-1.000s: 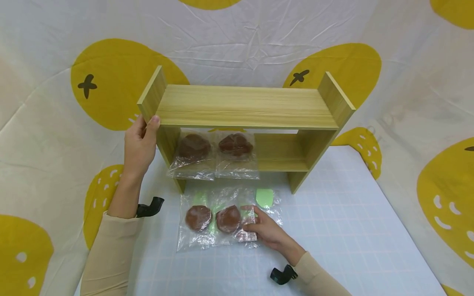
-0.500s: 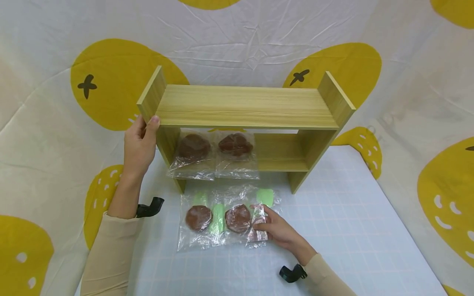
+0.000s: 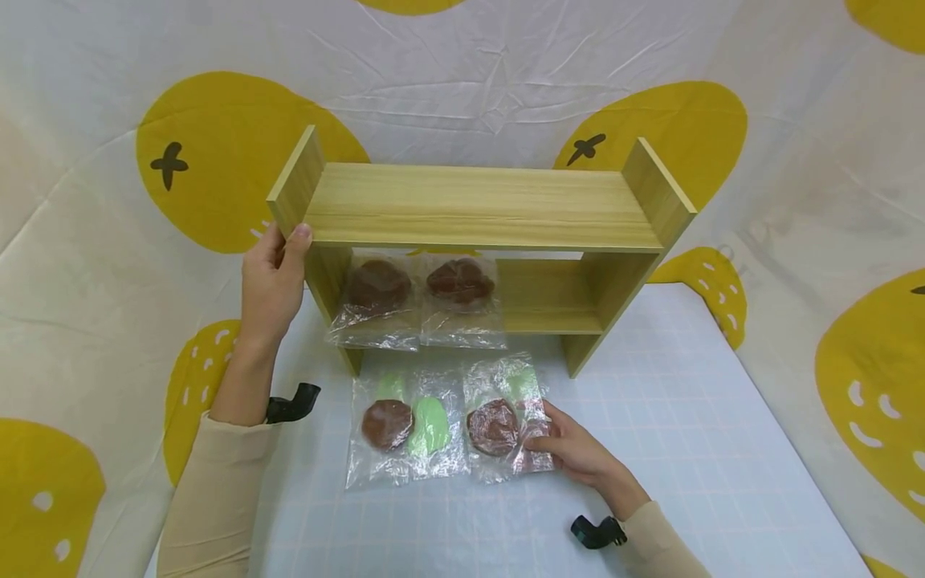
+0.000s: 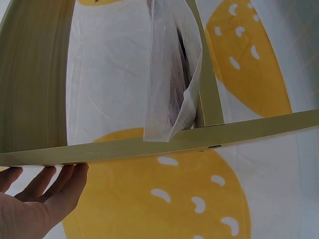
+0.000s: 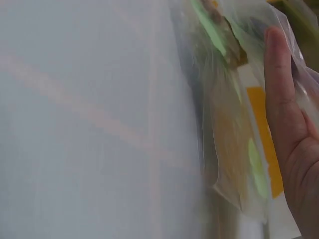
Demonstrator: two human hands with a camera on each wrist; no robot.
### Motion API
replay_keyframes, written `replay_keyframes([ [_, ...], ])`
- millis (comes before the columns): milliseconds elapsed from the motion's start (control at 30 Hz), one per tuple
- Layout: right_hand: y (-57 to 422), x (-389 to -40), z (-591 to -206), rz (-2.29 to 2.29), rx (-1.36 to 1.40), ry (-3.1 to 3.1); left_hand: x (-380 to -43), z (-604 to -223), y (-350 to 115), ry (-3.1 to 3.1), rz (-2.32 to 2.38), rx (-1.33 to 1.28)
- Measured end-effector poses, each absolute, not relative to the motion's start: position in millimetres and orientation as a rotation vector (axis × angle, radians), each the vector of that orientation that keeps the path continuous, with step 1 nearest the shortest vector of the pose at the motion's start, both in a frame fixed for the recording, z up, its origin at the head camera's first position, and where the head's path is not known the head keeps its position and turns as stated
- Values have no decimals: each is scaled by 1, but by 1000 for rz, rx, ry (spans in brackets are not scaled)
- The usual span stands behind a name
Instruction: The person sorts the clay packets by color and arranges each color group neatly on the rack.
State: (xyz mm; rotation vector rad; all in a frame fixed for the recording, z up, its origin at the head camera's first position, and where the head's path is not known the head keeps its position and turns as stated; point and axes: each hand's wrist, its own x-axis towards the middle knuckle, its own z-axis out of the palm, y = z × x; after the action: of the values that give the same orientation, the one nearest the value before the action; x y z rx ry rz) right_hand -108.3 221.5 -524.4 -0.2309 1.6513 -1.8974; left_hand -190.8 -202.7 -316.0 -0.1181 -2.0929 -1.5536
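Observation:
In the head view my right hand pinches the right edge of a clear plastic bag holding a round brown disc. My right thumb lies along the clear film in the right wrist view. At upper left, my left hand grips the left side panel of a wooden shelf unit, thumb over its front edge. Left fingers press the panel's outer face in the left wrist view. Two more bags with brown discs sit side by side on the middle shelf, their lower ends overhanging its front.
On the checked tablecloth, left of the held bag, lie clear bags with another brown disc and a light green oval. A patterned cloth hangs behind the shelf.
My right hand has moved right with its bag, opening a gap to the bags on the left and showing more of the green oval. My left hand stays on the shelf panel.

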Motion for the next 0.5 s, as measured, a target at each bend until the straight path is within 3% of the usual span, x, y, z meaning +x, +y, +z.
replay_keyframes([
  [500,270,-114,-518,-1986,-447,1555,-191,-316,-203,-2096,-1563,-118],
])
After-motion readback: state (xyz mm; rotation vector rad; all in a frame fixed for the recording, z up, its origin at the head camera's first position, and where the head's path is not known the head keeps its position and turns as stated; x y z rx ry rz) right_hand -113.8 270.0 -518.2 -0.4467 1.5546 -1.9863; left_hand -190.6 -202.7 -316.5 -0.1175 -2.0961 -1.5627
